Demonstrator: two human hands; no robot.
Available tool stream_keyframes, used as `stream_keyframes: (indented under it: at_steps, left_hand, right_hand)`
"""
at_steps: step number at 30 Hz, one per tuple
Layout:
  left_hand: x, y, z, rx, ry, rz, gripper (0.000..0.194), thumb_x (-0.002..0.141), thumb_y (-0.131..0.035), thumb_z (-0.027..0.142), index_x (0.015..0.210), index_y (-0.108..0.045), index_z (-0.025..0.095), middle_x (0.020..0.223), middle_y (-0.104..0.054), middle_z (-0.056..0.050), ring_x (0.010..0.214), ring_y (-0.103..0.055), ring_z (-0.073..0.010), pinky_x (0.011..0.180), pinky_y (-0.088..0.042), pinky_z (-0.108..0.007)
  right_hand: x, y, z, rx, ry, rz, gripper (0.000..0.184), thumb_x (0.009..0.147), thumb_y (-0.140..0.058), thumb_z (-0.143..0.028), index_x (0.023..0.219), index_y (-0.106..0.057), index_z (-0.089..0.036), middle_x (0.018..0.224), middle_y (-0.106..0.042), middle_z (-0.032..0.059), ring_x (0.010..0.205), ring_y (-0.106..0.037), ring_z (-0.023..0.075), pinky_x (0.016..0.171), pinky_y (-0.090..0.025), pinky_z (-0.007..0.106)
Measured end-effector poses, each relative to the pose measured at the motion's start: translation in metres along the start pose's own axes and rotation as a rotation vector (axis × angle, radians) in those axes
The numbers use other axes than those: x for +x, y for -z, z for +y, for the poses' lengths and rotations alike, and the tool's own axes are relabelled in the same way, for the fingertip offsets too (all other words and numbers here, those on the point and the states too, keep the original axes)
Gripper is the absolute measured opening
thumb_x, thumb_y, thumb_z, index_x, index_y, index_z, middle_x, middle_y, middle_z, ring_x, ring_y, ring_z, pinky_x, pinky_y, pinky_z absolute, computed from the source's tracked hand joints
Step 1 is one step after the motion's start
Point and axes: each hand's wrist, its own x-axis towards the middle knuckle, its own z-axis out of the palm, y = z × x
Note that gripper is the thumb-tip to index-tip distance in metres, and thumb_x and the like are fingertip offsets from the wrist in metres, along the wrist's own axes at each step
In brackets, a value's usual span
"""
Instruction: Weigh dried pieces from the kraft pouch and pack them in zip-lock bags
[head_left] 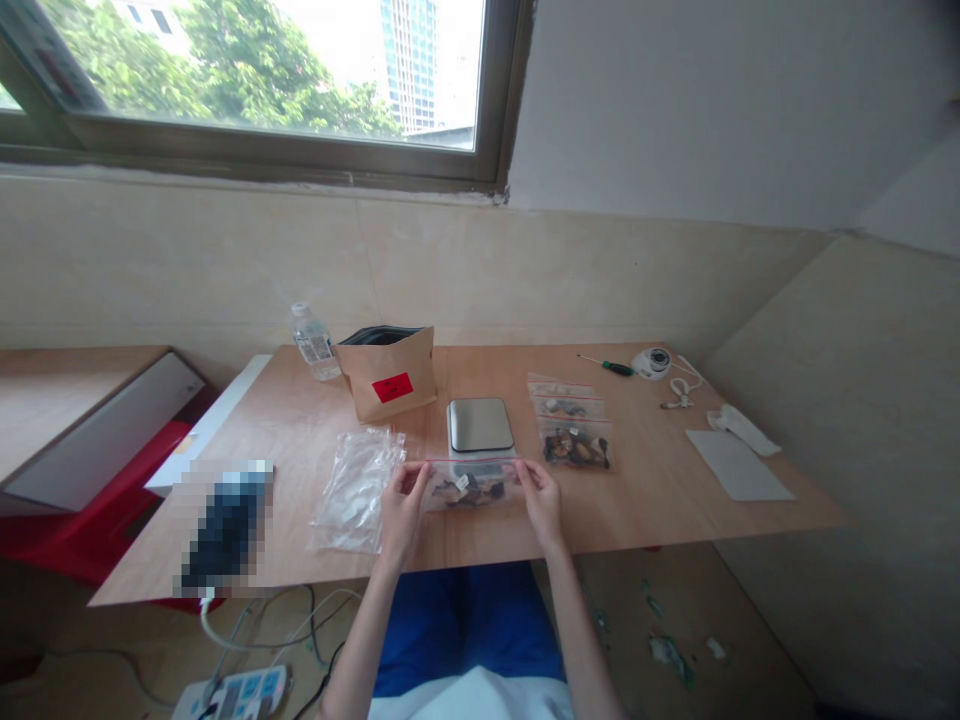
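Note:
Between my hands, at the table's front edge, a clear zip bag (474, 490) with a red seal line is stretched out flat. Dark brown dried pieces and a small white packet lie inside it. My left hand (403, 508) pinches its upper left corner, and my right hand (540, 500) pinches the upper right corner. Just beyond the bag sits a digital scale (481, 424) with a bare metal plate; its front part shows through the bag. Left of my left hand lies a pile of clear plastic bags (356, 495). Filled zip bags (576, 446) overlap one another to the right.
A brown paper pouch (390, 375) with a red label stands open behind the scale, beside a plastic bottle (315, 342). A screwdriver (611, 367), white camera (651, 363) and white sheet (739, 466) lie right. A blurred dark device (225, 530) with a cable is left.

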Motion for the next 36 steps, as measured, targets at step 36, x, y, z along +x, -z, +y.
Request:
stream_keyframes:
  at_steps: [36]
  left_hand:
    - [-0.005,-0.007,-0.003,-0.089,0.036,-0.042,0.026,0.074,-0.063,0.042,0.082,-0.063,0.016,0.078,-0.067,-0.004,0.077,-0.062,-0.0178,0.072,-0.049,-0.029]
  right_hand:
    - [-0.005,-0.006,0.003,-0.001,-0.005,0.041,0.033,0.072,-0.066,-0.047,0.085,-0.066,-0.016,0.077,-0.071,0.006,0.074,-0.066,0.0201,0.071,-0.051,0.031]
